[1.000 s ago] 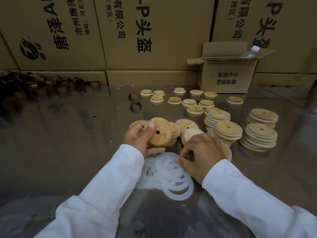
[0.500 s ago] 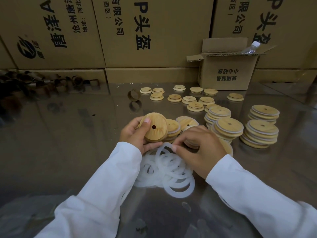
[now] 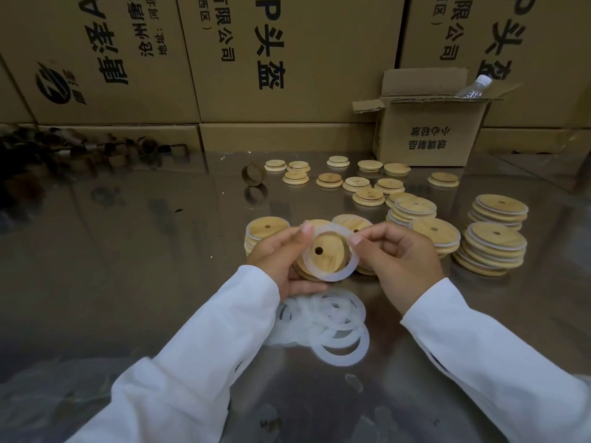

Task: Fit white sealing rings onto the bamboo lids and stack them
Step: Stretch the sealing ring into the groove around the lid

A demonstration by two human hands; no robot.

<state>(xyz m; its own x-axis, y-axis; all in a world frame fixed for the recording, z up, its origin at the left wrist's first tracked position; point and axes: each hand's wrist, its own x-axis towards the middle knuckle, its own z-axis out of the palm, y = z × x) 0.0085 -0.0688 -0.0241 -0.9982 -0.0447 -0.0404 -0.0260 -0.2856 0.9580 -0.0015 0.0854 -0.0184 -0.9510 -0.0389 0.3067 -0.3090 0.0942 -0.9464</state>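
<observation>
Works over a shiny bench (image 3: 128,282), with stacks of ringed lids (image 3: 489,251) at right and a pile of loose rings (image 3: 339,343) nearer the body. Grips a bamboo lid (image 3: 326,254) in the left hand (image 3: 275,260), raised above the pile. Pinches a white sealing ring (image 3: 329,277) against the lid's face with the right hand (image 3: 399,257).

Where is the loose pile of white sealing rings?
Head view, lower centre: the pile of sealing rings lies on the shiny table, just below the left hand and right hand.

open carton (image 3: 428,135) | water bottle (image 3: 473,88) inside | cardboard rings (image 3: 254,174)
</observation>
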